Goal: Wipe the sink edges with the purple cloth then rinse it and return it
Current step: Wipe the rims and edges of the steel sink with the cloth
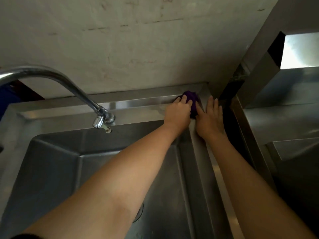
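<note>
Stainless steel fills the lower view: one sink with a deep basin, and both bare forearms reaching across it toward the far right corner. Beyond the basin, one curved tap hangs over the back ledge on the left, not running.

At the corner where the back rim meets the right rim, the left hand presses down on the one purple cloth, fingers curled over it in a closed grip. The cloth lies bunched under and just past that hand, its longer side apparently running along the right rim toward the wall. The right hand rests flat and spread on the right rim, just beside the cloth, holding nothing.

The left hand has the cloth, so the next wipe likely runs from this corner. A stained wall rises behind.
</note>
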Available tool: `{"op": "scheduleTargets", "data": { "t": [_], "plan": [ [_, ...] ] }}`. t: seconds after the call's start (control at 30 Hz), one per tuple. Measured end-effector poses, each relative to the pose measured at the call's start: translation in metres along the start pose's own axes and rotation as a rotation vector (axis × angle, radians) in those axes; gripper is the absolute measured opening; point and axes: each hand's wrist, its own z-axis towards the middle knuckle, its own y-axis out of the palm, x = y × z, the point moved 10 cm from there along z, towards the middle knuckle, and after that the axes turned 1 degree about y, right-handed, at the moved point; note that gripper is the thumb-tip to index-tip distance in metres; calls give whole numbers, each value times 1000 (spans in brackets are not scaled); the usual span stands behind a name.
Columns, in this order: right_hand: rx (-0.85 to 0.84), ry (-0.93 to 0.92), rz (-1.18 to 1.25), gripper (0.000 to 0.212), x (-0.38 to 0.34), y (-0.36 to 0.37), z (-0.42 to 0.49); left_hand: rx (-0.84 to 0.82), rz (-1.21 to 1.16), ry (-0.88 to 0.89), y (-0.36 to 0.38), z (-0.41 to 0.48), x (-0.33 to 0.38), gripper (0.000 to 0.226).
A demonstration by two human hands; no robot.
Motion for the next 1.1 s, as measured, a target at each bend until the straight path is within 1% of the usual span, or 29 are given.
{"op": "scheduleTargets", "data": {
  "t": [0.13, 0.4, 0.57, 0.7, 0.87, 0.9, 0.97, 1.03, 1.1],
  "plan": [
    [4, -61, -46, 56, -12, 0, -1, 17, 34, -23, -4, -6, -8, 43],
    [31, -211, 20, 57, -52, 2, -7, 54, 19, -66, -13, -29, -39, 38],
    [43, -246, 45, 60, -78, 6, -14, 79, 13, -80, -22, -42, -61, 37],
    [39, -270, 70, 61, -94, 10, -15, 83, 3, -94, -23, -51, -76, 41],
    [58, -241, 107, 62, -99, 13, -18, 62, 24, -90, -21, -53, -80, 45],
    [65, -238, 152, 61, -100, 12, -20, 58, 30, -84, -23, -54, -78, 46],
    [104, -246, 353, 57, -101, 4, -25, 54, 15, -77, -28, -58, -76, 46],
    [79, -234, 687, 52, -99, -6, -30, 101, -93, -123, -38, -66, -85, 46],
    [-31, -176, 1049, 47, -100, -10, -38, 230, -330, -208, -50, -80, -100, 46]
  ]
}}
